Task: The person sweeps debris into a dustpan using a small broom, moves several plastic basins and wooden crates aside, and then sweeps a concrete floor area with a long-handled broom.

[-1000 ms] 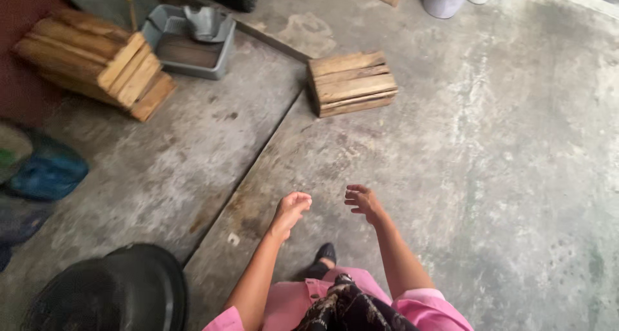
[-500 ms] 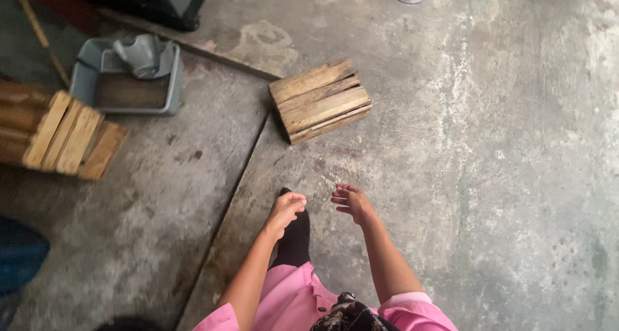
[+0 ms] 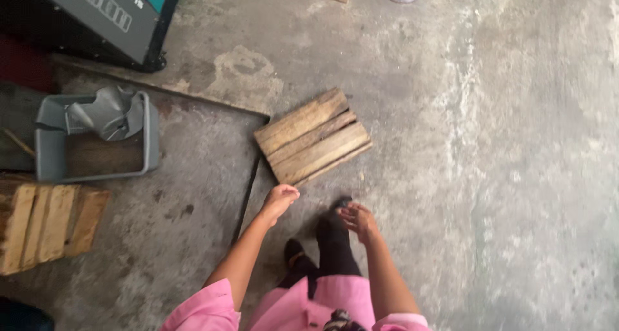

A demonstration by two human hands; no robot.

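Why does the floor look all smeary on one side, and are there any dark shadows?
Head view: the concrete floor at right is motion-blurred and washed pale by soft daylight; the wooden block, left hand and right hand stay fairly sharp; only faint shadows, darkest under the grey machine.

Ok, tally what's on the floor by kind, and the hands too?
Wooden slat blocks: 2, one near the hands, one at the left edge
Grey bin: 1
Dark machine: 1
Hands: 2, left hand and right hand, both empty
Total: 6

Workshop: concrete floor (image 3: 490,150), wooden pallets (image 3: 313,136)
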